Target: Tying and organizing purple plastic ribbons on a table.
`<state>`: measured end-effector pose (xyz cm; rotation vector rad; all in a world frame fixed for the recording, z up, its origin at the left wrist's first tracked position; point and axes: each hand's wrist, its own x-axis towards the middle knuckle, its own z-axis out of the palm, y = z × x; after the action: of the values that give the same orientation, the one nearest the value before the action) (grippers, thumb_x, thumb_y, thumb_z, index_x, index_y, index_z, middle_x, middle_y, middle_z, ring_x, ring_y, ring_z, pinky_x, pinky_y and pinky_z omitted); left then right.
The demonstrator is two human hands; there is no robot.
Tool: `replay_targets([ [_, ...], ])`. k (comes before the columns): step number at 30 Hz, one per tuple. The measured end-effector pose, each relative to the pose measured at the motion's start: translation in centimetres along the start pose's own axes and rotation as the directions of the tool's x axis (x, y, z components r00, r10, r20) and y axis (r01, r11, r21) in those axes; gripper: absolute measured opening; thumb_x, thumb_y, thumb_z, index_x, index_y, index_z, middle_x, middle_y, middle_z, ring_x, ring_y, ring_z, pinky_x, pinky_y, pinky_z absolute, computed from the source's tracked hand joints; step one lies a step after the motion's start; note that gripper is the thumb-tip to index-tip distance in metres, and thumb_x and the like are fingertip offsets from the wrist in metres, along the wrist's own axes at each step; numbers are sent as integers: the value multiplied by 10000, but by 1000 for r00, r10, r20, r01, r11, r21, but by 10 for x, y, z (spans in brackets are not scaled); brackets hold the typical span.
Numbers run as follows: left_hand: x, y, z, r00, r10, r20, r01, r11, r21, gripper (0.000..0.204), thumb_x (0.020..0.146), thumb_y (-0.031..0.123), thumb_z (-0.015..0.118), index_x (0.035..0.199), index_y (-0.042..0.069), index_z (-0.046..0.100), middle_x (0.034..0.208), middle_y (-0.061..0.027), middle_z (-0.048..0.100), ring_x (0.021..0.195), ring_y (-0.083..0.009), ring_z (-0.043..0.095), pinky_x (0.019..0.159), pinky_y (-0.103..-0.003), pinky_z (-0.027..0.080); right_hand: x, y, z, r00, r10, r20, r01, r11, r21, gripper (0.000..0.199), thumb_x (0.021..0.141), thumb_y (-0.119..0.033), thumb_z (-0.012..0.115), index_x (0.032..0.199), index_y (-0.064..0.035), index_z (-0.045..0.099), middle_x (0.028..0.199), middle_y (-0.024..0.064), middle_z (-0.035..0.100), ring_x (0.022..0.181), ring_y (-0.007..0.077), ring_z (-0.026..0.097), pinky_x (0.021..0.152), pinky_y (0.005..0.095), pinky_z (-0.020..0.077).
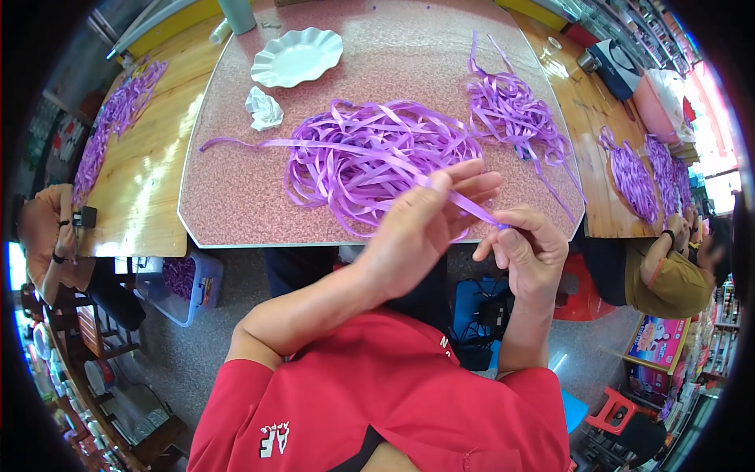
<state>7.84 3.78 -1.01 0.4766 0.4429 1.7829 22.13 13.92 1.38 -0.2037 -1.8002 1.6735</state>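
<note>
A large loose heap of purple ribbon [354, 130] lies on the speckled pink tabletop in front of me. From its left side a single ribbon strand [475, 209] runs across the heap, past my left thumb, to my right hand. My right hand [535, 248] pinches the strand between thumb and fingers, where a small purple knot or fold shows at the fingertips. My left hand [421, 212] is open over the heap's near right edge, fingers stretched out and the strand passing across it. Its palm partly hides the ribbon behind.
A white scalloped plate [297, 58], crumpled tissue [264, 109] and green cup [237, 14] stand at the far left. A smaller purple ribbon bunch [519, 114] lies to the right. People sit at wooden tables on both sides. A clear bin [206, 287] is on the floor.
</note>
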Motion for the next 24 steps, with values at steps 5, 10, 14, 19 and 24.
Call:
replay_targets([
  [5,-12,69,-46,969,151,-197,-146,988,42,446,1046,318,368,1346,4,468,1352,-181,552,1295,-340,492,1090,-453,392,-6,16,-51,980,-107,-167,80,984,-159,190,965,-67,571,1123,26,621,858,61,559,649,97,514,669,312,528],
  [10,-43,154,-119,896,285,-341,-274,958,81,448,1050,273,341,1324,-63,451,1396,-239,485,1312,-386,459,1118,-483,373,-7,35,-115,927,-7,-375,146,928,343,263,1008,-105,488,1232,6,569,1245,156,596,1199,267,551,1056,481,425],
  [14,-59,178,-153,783,399,-477,-371,915,155,432,1050,242,336,1313,-82,447,1387,-267,474,1306,-397,460,1114,-487,388,-18,59,-171,936,85,-341,172,737,654,278,1003,-99,489,1253,15,536,1338,176,547,1310,275,471,1142,537,327],
  [19,-62,173,-156,697,436,-569,-443,886,137,399,1045,209,353,1300,-78,459,1318,-262,531,1256,-384,512,1084,-492,426,-25,63,-195,828,197,-525,224,743,630,278,981,-56,522,1244,34,526,1225,152,602,1184,247,560,1131,521,355],
  [24,-51,123,-102,830,433,-352,-268,862,430,375,1047,233,406,1267,-44,530,1070,-172,664,1038,-272,640,971,-418,491,6,19,-127,883,-5,-469,212,896,390,359,975,-40,541,1328,8,502,970,76,599,734,102,555,695,245,479],
])
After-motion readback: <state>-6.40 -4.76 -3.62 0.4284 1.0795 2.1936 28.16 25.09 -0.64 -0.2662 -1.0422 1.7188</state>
